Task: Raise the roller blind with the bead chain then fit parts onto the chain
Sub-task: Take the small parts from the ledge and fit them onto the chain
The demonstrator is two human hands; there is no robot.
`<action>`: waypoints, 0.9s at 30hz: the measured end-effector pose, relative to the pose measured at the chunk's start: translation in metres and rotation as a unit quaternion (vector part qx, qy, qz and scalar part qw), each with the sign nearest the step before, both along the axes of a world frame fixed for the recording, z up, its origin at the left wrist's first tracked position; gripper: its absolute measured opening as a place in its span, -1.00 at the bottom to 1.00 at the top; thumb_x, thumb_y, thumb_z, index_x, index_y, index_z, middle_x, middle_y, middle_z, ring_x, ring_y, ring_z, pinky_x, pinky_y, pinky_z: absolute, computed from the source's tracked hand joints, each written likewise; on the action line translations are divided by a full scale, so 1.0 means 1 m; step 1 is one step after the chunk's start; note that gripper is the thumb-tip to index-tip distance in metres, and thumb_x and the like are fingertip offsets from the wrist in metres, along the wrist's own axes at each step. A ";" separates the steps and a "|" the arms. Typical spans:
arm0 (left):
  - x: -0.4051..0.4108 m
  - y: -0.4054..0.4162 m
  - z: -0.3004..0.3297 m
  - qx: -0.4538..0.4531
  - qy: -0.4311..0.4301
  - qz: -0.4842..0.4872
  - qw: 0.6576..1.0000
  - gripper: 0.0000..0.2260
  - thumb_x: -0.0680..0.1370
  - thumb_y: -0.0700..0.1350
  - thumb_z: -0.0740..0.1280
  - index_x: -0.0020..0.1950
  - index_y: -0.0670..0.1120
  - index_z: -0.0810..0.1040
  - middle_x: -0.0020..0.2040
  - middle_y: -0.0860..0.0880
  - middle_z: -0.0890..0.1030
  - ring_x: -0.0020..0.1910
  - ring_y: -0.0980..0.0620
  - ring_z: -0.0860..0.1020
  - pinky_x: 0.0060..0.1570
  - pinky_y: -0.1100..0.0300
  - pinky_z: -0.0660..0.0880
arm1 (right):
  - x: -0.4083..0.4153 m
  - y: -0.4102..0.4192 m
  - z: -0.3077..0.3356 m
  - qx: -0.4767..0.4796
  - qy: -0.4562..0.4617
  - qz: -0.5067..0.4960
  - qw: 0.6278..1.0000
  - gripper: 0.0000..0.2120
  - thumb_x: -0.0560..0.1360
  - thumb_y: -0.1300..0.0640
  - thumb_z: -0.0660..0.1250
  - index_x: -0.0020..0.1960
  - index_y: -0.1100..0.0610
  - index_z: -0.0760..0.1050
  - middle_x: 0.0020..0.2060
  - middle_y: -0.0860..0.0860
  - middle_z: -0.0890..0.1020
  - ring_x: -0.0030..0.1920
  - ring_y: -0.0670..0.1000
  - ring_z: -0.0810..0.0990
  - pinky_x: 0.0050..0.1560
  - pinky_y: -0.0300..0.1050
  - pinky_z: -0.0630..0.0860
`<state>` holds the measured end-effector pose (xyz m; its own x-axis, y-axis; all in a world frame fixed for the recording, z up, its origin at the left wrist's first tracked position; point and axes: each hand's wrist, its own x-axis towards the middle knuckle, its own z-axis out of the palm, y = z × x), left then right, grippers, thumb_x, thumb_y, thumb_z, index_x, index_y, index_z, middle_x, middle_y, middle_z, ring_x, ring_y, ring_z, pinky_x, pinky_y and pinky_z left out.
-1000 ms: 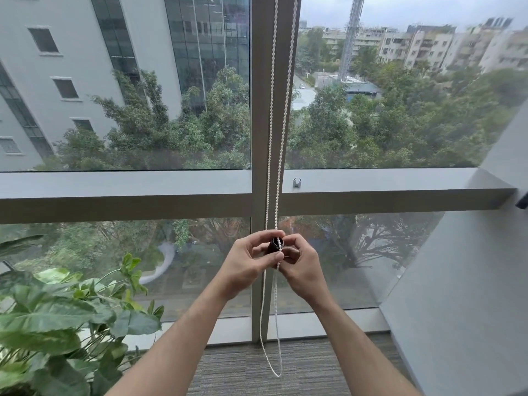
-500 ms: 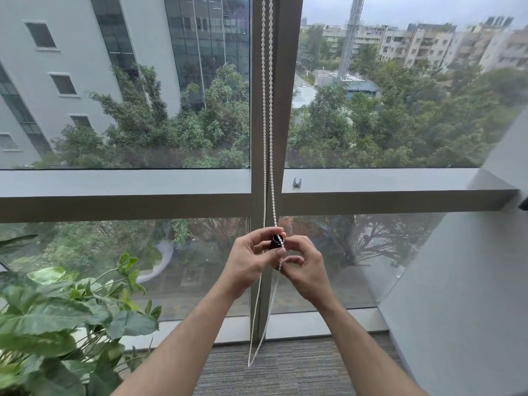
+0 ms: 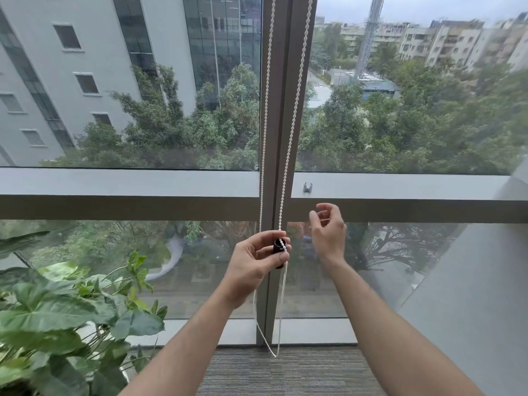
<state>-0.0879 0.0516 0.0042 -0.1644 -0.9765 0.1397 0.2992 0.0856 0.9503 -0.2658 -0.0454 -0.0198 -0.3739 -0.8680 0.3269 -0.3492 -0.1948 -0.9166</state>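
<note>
two strands of white bead chain (image 3: 288, 144) hang down in front of the vertical window post (image 3: 281, 81), running from the top edge of the view to a loop that ends just above the grey carpet (image 3: 285, 372). the left strand drops nearly straight along the post's left edge; the right strand slants in from the upper right and meets the left hand (image 3: 254, 262) at about the level of the lower pane.

the left hand is raised in front of the post, palm turned toward the camera, its grip pinched on a small black cylindrical part (image 3: 278, 251). thumb and fingertips press it from either side, and the right strand of the chain lies across the front of the part, touching it, then carries on down below the hand. whether the chain is seated in the part or only laid against it cannot be told.

the right hand (image 3: 328, 228) is up beside the chain, a little to the right of the post and apart from both strands. its grip is loosely spread, fingers curled, holding nothing, just below the horizontal window rail (image 3: 400, 195).

a small metal clip (image 3: 307, 187) sits on the rail's ledge just right of the post. a leafy green plant (image 3: 65, 315) fills the lower left corner. a grey wall (image 3: 480, 295) closes the right side. outside the glass are trees and buildings.
</note>
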 end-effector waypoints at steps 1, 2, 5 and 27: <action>0.001 0.000 0.000 0.000 0.003 -0.002 1.000 -0.68 0.43 -0.38 0.47 0.12 -0.09 0.66 0.06 -0.18 0.69 0.09 -0.13 0.65 0.08 -0.09 0.61 | -0.001 -0.010 0.004 -0.004 0.014 -0.012 1.000 -0.86 0.53 0.08 0.36 0.08 0.04 0.51 -0.23 -0.06 0.60 -0.17 0.00 0.61 0.02 0.11 0.59; 0.002 0.000 -0.001 -0.002 0.003 -0.003 1.000 -0.68 0.43 -0.38 0.47 0.12 -0.09 0.66 0.06 -0.18 0.69 0.09 -0.13 0.65 0.08 -0.09 0.61 | -0.002 -0.019 0.008 -0.004 0.023 -0.018 1.000 -0.83 0.53 0.08 0.36 0.10 0.06 0.51 -0.21 -0.04 0.60 -0.15 0.01 0.60 0.05 0.10 0.57; 0.003 -0.001 0.001 -0.005 0.003 0.002 1.000 -0.67 0.41 -0.37 0.48 0.11 -0.08 0.66 0.05 -0.17 0.70 0.09 -0.12 0.65 0.06 -0.04 0.61 | -0.004 -0.044 0.017 0.020 0.044 -0.013 0.999 -0.72 0.53 0.07 0.39 0.19 0.14 0.51 -0.13 0.08 0.63 -0.06 0.09 0.60 0.12 0.10 0.53; 0.002 0.004 0.000 -0.011 -0.035 0.030 0.999 -0.66 0.38 -0.31 0.51 0.10 -0.03 0.68 0.03 -0.14 0.72 0.07 -0.11 0.66 0.02 0.08 0.57 | -0.009 -0.107 0.028 0.116 0.174 0.020 0.978 -0.77 0.47 0.15 0.46 0.09 0.20 0.56 0.03 0.13 0.68 0.07 0.13 0.62 0.16 0.02 0.52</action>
